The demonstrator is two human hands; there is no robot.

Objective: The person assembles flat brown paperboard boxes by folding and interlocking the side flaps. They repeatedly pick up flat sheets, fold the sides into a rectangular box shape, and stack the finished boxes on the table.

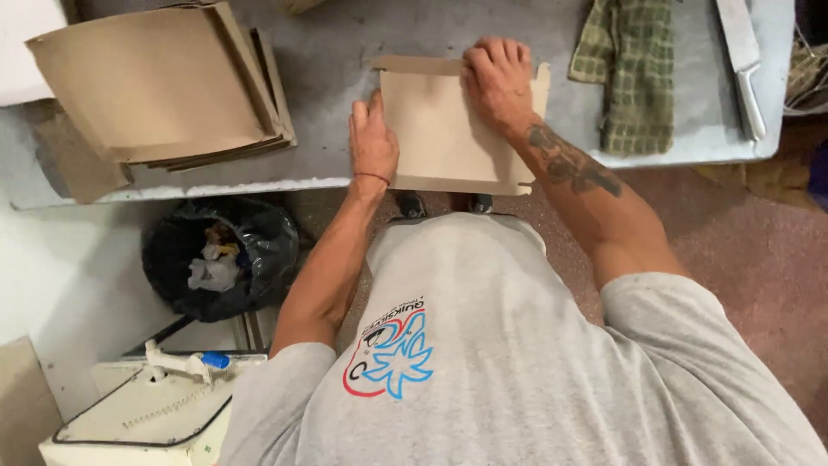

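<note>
Cardboard blank [448, 129]: flat, tan, notched edges.

Grey table [345, 52]: cardboard [440, 129], cloth [634, 78], knife [743, 65]

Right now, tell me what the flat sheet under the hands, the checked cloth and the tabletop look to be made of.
Flat sheet: thin brown cardboard, matte, with cut tabs and a fold line. Checked cloth: woven fabric, green-yellow, soft and rumpled, probably cotton. Tabletop: grey, dull and scuffed, possibly metal or painted board; hard to tell.

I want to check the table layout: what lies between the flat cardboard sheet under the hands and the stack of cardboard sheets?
Head view: only bare grey table separates sheet and stack.
</note>
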